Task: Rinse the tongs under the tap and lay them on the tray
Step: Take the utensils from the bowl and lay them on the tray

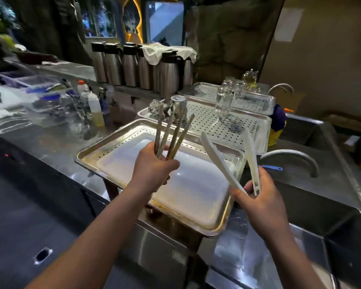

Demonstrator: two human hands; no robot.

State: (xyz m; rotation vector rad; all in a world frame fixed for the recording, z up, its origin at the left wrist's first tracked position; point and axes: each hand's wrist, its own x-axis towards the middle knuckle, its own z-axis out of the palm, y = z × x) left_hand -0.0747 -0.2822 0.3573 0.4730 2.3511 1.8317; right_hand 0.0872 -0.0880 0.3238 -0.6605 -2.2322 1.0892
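Observation:
My left hand [152, 170] grips a bunch of thin metal tongs [171, 132] by their lower ends, their tips fanned upward over the near steel tray [96, 151]. That tray has a perforated rim and a pale flat middle with nothing on it. My right hand [258, 197] holds a pair of white plastic tongs [223, 163] at the hinge end, arms spread in a V, above the tray's right edge. The curved tap [292, 155] arches over the dark sink [313, 197] just to the right of my right hand. No water is seen running.
Two more perforated trays [248, 124] behind hold upturned glasses [224, 99]. Several steel thermos jugs [131, 67] line the back shelf. Squeeze bottles [96, 109] and clutter fill the counter at left. A yellow and purple cloth [277, 126] hangs by the sink. A second tap [280, 87] stands farther back.

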